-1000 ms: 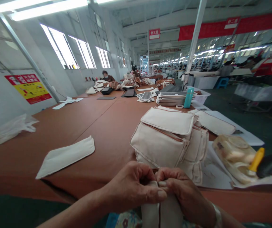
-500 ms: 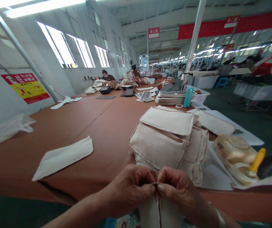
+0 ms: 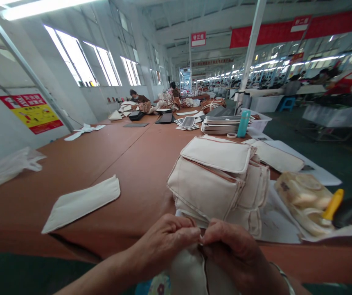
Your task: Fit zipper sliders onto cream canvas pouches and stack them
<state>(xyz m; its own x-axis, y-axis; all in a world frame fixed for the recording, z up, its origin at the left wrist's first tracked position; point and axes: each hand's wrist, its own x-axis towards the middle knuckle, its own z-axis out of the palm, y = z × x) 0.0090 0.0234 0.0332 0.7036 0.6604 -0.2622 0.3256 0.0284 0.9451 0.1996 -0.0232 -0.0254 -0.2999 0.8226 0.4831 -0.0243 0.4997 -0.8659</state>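
Note:
At the bottom centre, below the table edge, hangs a cream fabric piece point(image 3: 186, 270) with a dark seam line down its middle. My left hand point(image 3: 171, 235) pinches its top edge from the left, fingers closed. My right hand point(image 3: 234, 248) grips the same edge from the right, its fingertips touching those of my left hand and its thumb partly hidden. Just beyond both hands is a stack of cream stitched panels point(image 3: 203, 184) with brown edges. A single cream panel point(image 3: 84, 203) lies on the brown table point(image 3: 133, 164) to the left.
At the right are a plastic container point(image 3: 301, 196) and a yellow-handled brush point(image 3: 333, 207) on white paper. Farther back stand a turquoise bottle point(image 3: 243, 124), a tape roll point(image 3: 231, 135) and stacked trays point(image 3: 222, 125). A plastic bag point(image 3: 13, 166) lies far left. A person point(image 3: 139, 97) sits beyond.
My right hand has turned over the fabric's top edge, hiding its thumb. My left fingers have straightened somewhat, and the fabric has shifted slightly left.

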